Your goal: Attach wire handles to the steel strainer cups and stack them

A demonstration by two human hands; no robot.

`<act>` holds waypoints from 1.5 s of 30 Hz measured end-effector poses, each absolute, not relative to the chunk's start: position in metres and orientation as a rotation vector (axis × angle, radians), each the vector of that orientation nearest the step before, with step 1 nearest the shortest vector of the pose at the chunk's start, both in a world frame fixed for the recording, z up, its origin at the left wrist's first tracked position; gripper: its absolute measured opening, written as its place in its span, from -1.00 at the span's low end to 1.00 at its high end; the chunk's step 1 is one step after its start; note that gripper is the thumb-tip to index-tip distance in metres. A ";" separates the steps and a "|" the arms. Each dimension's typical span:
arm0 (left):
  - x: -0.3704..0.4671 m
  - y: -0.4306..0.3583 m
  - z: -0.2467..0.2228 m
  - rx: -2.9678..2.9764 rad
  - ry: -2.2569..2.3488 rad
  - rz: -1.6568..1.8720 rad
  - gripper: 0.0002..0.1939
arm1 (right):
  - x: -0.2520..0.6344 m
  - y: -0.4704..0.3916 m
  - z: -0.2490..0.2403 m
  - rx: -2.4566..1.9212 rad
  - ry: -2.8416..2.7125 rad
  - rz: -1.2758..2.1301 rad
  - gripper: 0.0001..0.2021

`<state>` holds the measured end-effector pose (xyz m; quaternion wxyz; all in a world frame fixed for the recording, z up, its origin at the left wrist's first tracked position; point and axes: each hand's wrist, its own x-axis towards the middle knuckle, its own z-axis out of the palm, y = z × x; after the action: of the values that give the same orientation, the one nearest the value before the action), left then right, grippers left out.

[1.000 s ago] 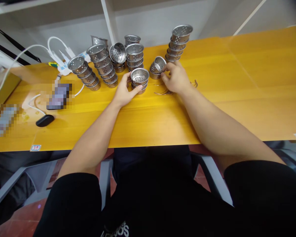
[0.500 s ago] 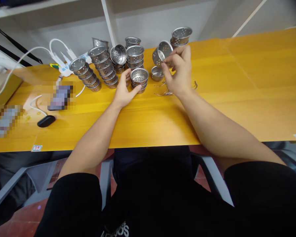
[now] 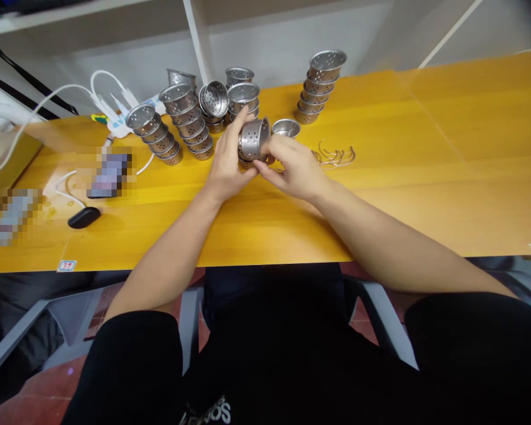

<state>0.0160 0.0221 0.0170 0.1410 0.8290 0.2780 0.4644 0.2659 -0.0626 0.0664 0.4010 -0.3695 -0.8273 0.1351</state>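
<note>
One tilted cup sits in the narrow grip of the right hand, pinched near its rim above a low stack on the counter; contact between them is unclear. The left hand grips that stack, curled around it. A cup lowered askew could jam or topple it; stray knuckles might knock the lone cup at two o'clock or scatter the wires at three.

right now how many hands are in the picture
2: the left hand at the left side of a tilted metal cup, the right hand at its open end; I see no others.
</note>
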 end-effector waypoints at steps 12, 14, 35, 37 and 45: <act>0.016 0.020 0.028 2.400 0.786 1.295 0.06 | 0.273 -0.062 0.068 -1.039 -1.930 0.375 -0.29; 0.016 0.019 0.030 2.417 0.788 1.279 -0.05 | 0.274 -0.059 0.066 -1.057 -1.898 0.372 -0.23; 0.012 0.016 0.036 2.489 0.791 1.229 -0.25 | 0.271 -0.048 0.068 -0.858 -1.617 0.900 -0.14; 0.012 0.021 0.031 2.533 0.799 1.221 -0.25 | 0.271 -0.047 0.069 -0.831 -1.594 0.911 -0.14; 0.005 0.039 0.019 2.568 0.807 1.277 -0.22 | 0.287 -0.026 0.044 -0.897 -1.667 0.534 -0.17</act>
<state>0.0051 0.0393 0.0187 0.0810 0.8591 0.2699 0.4272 0.2865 -0.0262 0.0438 0.5541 -0.3796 -0.7055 0.2262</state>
